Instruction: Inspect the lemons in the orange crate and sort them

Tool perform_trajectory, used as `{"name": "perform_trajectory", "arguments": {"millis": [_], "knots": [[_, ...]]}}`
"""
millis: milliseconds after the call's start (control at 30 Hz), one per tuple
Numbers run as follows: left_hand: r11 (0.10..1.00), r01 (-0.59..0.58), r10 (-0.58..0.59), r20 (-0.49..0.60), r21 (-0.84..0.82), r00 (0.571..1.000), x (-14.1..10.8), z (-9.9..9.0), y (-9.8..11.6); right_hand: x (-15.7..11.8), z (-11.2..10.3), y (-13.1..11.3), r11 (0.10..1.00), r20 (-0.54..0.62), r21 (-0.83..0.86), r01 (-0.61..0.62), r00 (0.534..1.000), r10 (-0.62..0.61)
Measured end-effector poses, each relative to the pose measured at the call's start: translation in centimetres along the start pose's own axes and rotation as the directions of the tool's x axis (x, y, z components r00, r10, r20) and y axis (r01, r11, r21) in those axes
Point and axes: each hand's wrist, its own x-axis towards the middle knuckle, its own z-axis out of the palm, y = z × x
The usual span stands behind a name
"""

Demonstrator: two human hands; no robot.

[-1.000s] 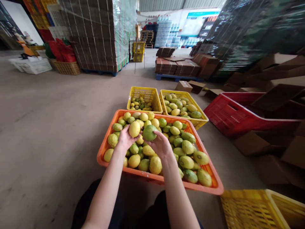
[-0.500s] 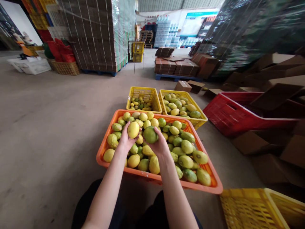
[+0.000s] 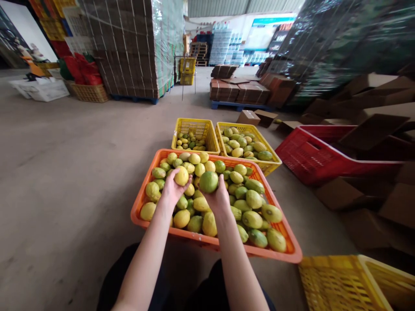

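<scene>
My left hand (image 3: 172, 191) is wrapped round a smooth yellow fruit (image 3: 181, 176), lemon-like in look, held above the heap. Beside it, my right hand (image 3: 220, 198) grips a rounder green fruit (image 3: 209, 182) from below, its thumb along the right side. A narrow gap separates the two fruits. Both hands hover over a wide orange crate (image 3: 293, 249) filled with oval yellow and green fruits (image 3: 254, 199) whose exact kind I cannot tell. Parts of the heap are hidden under my hands and forearms.
Behind the orange crate stand two yellow crates, a left one (image 3: 215, 140) and a right one (image 3: 274, 164), both with similar fruit. A red crate (image 3: 301, 160) and loose cardboard boxes (image 3: 343, 192) lie to the right. Another yellow crate (image 3: 333, 280) is at the lower right.
The green fruit in my right hand has shifted slightly right and turned, showing a lighter side. The yellow fruit has turned a little in my left hand. Both stay held.
</scene>
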Motion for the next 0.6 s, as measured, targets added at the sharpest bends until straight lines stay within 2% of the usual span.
{"name": "perform_trajectory", "arguments": {"millis": [100,200,267,400,500,600], "knots": [[0.999,0.034,-0.034,-0.045,0.002,0.998,0.2,0.0,-0.1,0.1,-0.3,-0.1,1.0,0.083,-0.024,0.004,0.997,-0.002],[0.999,0.054,-0.054,-0.044,0.007,0.998,0.6,-0.2,-0.2,0.3,-0.7,0.1,0.995,0.101,-0.097,0.004,0.995,0.006],[0.997,0.07,-0.071,-0.024,-0.01,0.997,0.7,-0.3,-0.2,0.6,-0.9,0.4,0.99,0.084,-0.117,0.08,0.994,-0.07],[0.992,0.105,-0.106,-0.016,-0.076,0.994,0.6,-0.3,0.1,1.5,-1.5,0.9,0.974,-0.023,-0.076,0.214,0.976,-0.216],[0.986,0.126,-0.131,-0.044,-0.111,0.99,0.3,-0.4,0.5,2.0,-1.9,0.9,0.981,-0.038,-0.038,0.189,0.981,-0.19],[0.992,0.11,-0.113,-0.048,-0.061,0.992,0.4,-0.7,0.8,2.2,-1.9,0.7,0.994,-0.088,-0.014,0.112,0.99,-0.113]]}}
